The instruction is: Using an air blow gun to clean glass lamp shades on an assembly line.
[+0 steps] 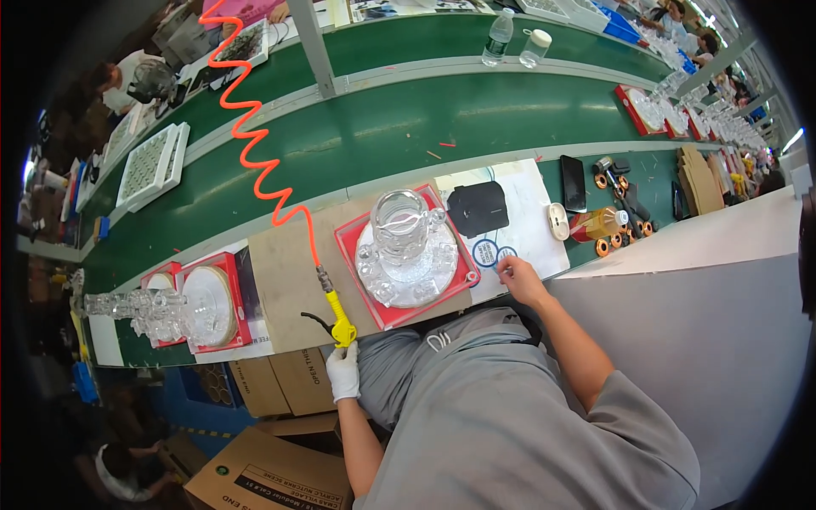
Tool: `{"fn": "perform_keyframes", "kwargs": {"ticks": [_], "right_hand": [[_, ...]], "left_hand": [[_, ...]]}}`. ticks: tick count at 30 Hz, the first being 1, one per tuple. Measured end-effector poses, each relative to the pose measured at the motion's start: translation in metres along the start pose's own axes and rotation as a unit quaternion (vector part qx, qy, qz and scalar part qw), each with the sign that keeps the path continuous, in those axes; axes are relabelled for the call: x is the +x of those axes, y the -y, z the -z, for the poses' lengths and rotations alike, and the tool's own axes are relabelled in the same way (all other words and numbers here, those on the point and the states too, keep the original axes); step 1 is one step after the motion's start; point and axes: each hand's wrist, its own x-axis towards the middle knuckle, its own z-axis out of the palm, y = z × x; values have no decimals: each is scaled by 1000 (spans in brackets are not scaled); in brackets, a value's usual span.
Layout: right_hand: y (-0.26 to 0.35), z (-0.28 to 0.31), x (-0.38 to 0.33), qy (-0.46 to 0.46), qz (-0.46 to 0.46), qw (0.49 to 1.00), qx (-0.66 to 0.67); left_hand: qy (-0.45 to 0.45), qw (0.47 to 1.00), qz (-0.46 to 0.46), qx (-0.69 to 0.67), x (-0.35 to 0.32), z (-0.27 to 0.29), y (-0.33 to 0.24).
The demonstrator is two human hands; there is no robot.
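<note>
Yellow plastic air gun (342, 327), gloved left hand (344, 371)

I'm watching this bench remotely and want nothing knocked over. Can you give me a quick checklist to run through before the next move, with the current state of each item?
1. Left hand, gloved, grips the yellow air gun: ok.
2. Orange coiled hose hangs free of the glass piece: ok.
3. Glass piece sits upright inside the red tray: ok.
4. Right hand, bare, rests on the white sheet by the round blue-ringed stickers: ok.
5. Sticker actually pinched in the fingers: cannot tell.
6. Air gun nozzle aimed away from the glass: cannot tell.
</note>
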Motion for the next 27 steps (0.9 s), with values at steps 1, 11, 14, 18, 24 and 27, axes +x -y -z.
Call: {"fn": "perform_keyframes", "kwargs": {"ticks": [1, 11, 14, 18, 24, 27], "right_hand": [[8, -1, -1, -1, -2, 1000, 4], [50, -10, 12, 72, 180, 924, -329], [39, -9, 16, 77, 206, 912, -347], [35, 0, 16, 80, 195, 935, -284], [33, -1, 19, 82, 31, 990, -110], [28, -12, 21, 74, 25, 994, -79]], "left_hand": [[-2, 1000, 5, 13, 1, -1, 0], [-10, 1000, -6, 29, 4, -4, -3], [-1, 998, 9, 62, 6, -4, -2], [-14, 1000, -4, 26, 7, -2, 5], [8, 999, 18, 37, 6, -2, -3], [7, 999, 8, 39, 8, -2, -3]]}}
